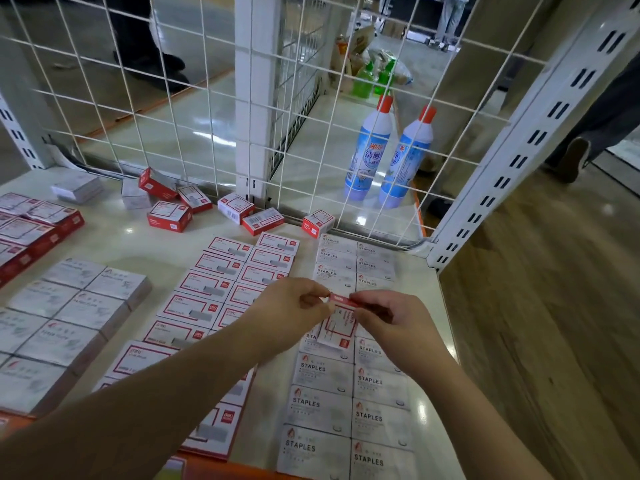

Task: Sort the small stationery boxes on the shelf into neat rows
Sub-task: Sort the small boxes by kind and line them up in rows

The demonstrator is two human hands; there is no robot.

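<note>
Both hands hold one small red-and-white box above the shelf. My left hand pinches its top left corner, and my right hand pinches its top right edge. The box hangs tilted over two columns of white STAPLES boxes. To their left lie two neat columns of red-bordered boxes. Several loose red boxes lie scattered along the back by the wire grid. Grey-white boxes form rows at the left.
A white wire grid closes the shelf's back, with a slotted upright post at the right corner. Two blue cleaner bottles stand on the floor behind the grid. Stacked red boxes sit far left. A person's leg is at right.
</note>
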